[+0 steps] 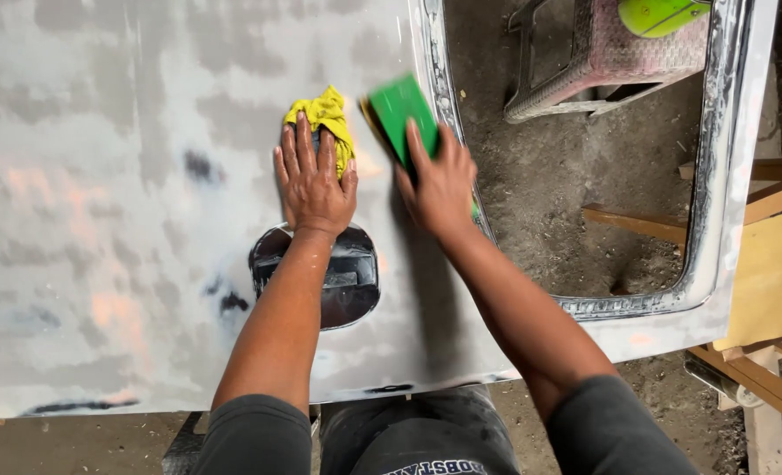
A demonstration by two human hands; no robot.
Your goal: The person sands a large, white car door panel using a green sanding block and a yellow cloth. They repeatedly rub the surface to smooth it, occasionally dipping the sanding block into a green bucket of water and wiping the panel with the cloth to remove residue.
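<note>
grey sanded car door panel point(145, 176) is laid flat, with a dark handle recess point(342, 281) near its lower middle. left hand point(313, 180) is spread flat on a yellow cloth point(325, 114). green sanding block point(400, 110) is gripped and pressed down by the right hand point(441, 185).

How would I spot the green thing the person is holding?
Find the big grey sanded car door panel. Near its window opening, the right hand presses a flat green block against it. The cloth under the left hand is crumpled and yellow instead.
</note>
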